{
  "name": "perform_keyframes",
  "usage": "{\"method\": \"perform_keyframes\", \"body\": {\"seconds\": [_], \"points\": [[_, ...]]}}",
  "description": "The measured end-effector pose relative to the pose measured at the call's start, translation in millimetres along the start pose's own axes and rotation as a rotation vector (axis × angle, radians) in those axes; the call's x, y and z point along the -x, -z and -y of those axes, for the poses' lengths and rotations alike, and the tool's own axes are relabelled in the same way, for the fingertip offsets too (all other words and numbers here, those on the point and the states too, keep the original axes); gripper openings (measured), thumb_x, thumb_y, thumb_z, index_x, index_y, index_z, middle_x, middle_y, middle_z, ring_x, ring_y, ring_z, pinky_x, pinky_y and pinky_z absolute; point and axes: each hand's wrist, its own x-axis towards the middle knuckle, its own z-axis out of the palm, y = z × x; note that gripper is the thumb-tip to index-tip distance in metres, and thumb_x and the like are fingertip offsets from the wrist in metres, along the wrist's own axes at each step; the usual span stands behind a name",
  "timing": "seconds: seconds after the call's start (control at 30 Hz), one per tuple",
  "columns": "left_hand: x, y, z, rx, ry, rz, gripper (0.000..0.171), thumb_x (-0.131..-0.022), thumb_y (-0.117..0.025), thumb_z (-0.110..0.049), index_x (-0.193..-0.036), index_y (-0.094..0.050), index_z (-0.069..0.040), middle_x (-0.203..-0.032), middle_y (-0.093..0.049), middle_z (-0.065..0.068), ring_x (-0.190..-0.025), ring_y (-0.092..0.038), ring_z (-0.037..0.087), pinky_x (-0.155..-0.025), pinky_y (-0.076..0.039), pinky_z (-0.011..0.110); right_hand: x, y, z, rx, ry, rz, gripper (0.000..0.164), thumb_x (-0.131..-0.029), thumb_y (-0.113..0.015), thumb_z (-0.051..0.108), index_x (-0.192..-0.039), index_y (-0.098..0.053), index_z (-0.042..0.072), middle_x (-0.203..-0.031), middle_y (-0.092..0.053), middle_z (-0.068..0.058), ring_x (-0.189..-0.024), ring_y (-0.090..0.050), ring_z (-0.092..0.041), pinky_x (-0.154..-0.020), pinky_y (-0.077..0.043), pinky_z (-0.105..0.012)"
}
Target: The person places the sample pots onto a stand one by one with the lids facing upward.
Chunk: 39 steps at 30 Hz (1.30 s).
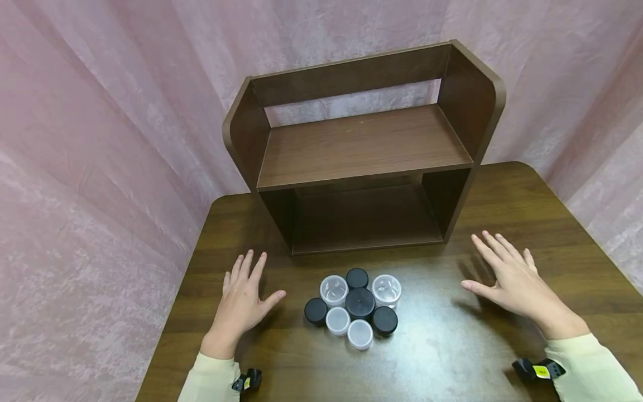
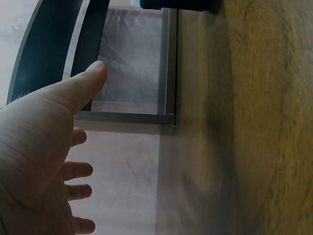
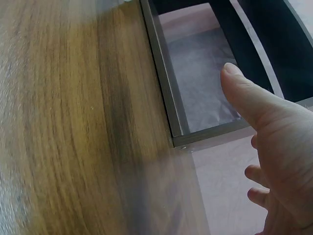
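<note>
In the head view my left hand (image 1: 242, 304) is held over the table left of a cluster of small jars, fingers spread and holding nothing. My right hand (image 1: 514, 285) hovers on the other side, also spread and without anything in it. Between them, nearer the left hand, stand a large black-lidded jar (image 1: 360, 302) and several around it: smaller black-lidded jars (image 1: 315, 311), two white-lidded jars (image 1: 338, 321) and two clear containers (image 1: 334, 290). Both wrist views show a thumb and fingertips, with the dark shelf frame (image 2: 168, 63) beyond.
A brown two-level shelf (image 1: 366, 148) stands at the back of the wooden table (image 1: 452, 357), its lower compartment facing me. Pink curtains (image 1: 110, 139) hang behind and at the sides. Each wrist wears a black strap with a small device (image 1: 247, 381).
</note>
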Motion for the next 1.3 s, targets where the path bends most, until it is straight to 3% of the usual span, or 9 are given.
{"method": "perform_keyframes", "body": {"seconds": [0.4, 0.67, 0.83, 0.9, 0.93, 1.0, 1.03, 1.13, 1.3], "points": [[1.1, 2.4, -5.0, 0.029, -0.018, 0.012, 0.095, -0.079, -0.066, -0.064, -0.153, -0.025, -0.021, -0.157, -0.019, 0.015, -0.142, -0.016, 0.039, -0.103, -0.022, 0.070, -6.0, 1.7, 6.5, -0.091, 0.000, -0.003, 0.095, -0.081, -0.074, 0.048, -0.154, -0.021, 0.022, -0.155, -0.025, -0.017, -0.143, -0.017, -0.036, -0.105, -0.001, -0.072], [2.8, 2.1, -15.9, 0.076, -0.072, 0.024, 0.090, -0.082, -0.065, -0.062, -0.152, -0.029, -0.018, -0.155, -0.024, 0.014, -0.142, -0.020, 0.037, -0.104, -0.024, 0.068, -20.1, -7.4, 7.2, -0.192, 0.044, -0.062, 0.086, -0.085, -0.073, 0.036, -0.152, -0.025, 0.009, -0.151, -0.032, -0.021, -0.138, -0.027, -0.041, -0.110, -0.018, -0.060], [2.4, -0.2, -24.3, 0.123, -0.114, 0.034, 0.086, -0.083, -0.066, -0.059, -0.151, -0.032, -0.018, -0.153, -0.030, 0.014, -0.140, -0.025, 0.037, -0.106, -0.025, 0.063, -29.9, -15.7, 7.7, -0.268, -0.066, -0.086, 0.081, -0.089, -0.068, 0.038, -0.153, -0.025, 0.011, -0.149, -0.037, -0.020, -0.116, -0.050, -0.042, -0.098, -0.034, -0.058], [2.9, -1.7, -27.2, 0.154, -0.125, 0.037, 0.084, -0.083, -0.066, -0.058, -0.150, -0.034, -0.018, -0.151, -0.034, 0.014, -0.139, -0.028, 0.036, -0.106, -0.027, 0.062, -33.9, -20.6, 7.6, -0.321, -0.118, -0.113, 0.078, -0.090, -0.067, 0.037, -0.152, -0.028, 0.010, -0.145, -0.042, -0.022, -0.111, -0.054, -0.043, -0.093, -0.038, -0.057], [3.0, -2.4, -28.7, 0.176, -0.130, 0.040, 0.083, -0.083, -0.067, -0.057, -0.149, -0.035, -0.018, -0.150, -0.036, 0.014, -0.138, -0.029, 0.036, -0.106, -0.028, 0.061, -36.2, -23.4, 7.1, -0.357, -0.137, -0.131, 0.076, -0.091, -0.067, 0.036, -0.151, -0.030, 0.008, -0.142, -0.045, -0.023, -0.109, -0.056, -0.042, -0.094, -0.041, -0.052], [3.1, -4.1, -31.2, 0.215, -0.145, 0.046, 0.082, -0.083, -0.067, -0.057, -0.148, -0.038, -0.018, -0.147, -0.040, 0.013, -0.136, -0.034, 0.034, -0.105, -0.032, 0.059, -40.2, -29.4, 6.3, -0.441, -0.175, -0.160, 0.073, -0.092, -0.066, 0.033, -0.149, -0.032, 0.005, -0.139, -0.048, -0.023, -0.111, -0.057, -0.043, -0.093, -0.047, -0.033], [3.3, -4.7, -32.9, 0.234, -0.153, 0.051, 0.081, -0.083, -0.067, -0.057, -0.148, -0.039, -0.018, -0.146, -0.041, 0.012, -0.135, -0.037, 0.033, -0.104, -0.035, 0.057, -42.2, -31.8, 6.4, -0.501, -0.189, -0.173, 0.071, -0.092, -0.066, 0.031, -0.148, -0.033, 0.003, -0.138, -0.048, -0.025, -0.120, -0.050, -0.045, -0.095, -0.046, -0.028], [3.8, -6.9, -37.5, 0.283, -0.175, 0.075, 0.078, -0.083, -0.068, -0.056, -0.146, -0.042, -0.018, -0.144, -0.046, 0.010, -0.132, -0.042, 0.028, -0.102, -0.039, 0.053, -47.5, -41.6, 6.6, -0.672, -0.242, -0.206, 0.067, -0.093, -0.065, 0.025, -0.146, -0.033, -0.002, -0.139, -0.046, -0.027, -0.121, -0.052, -0.037, -0.087, -0.042, -0.007], [5.3, -12.0, -43.0, 0.331, -0.197, 0.116, 0.075, -0.083, -0.069, -0.054, -0.144, -0.044, -0.019, -0.141, -0.049, 0.006, -0.130, -0.045, 0.022, -0.102, -0.041, 0.046, -53.2, -56.1, 10.5, -0.888, -0.328, -0.278, 0.061, -0.093, -0.065, 0.018, -0.142, -0.038, -0.006, -0.137, -0.046, -0.029, -0.115, -0.055, -0.014, -0.084, -0.043, -0.007]]}}
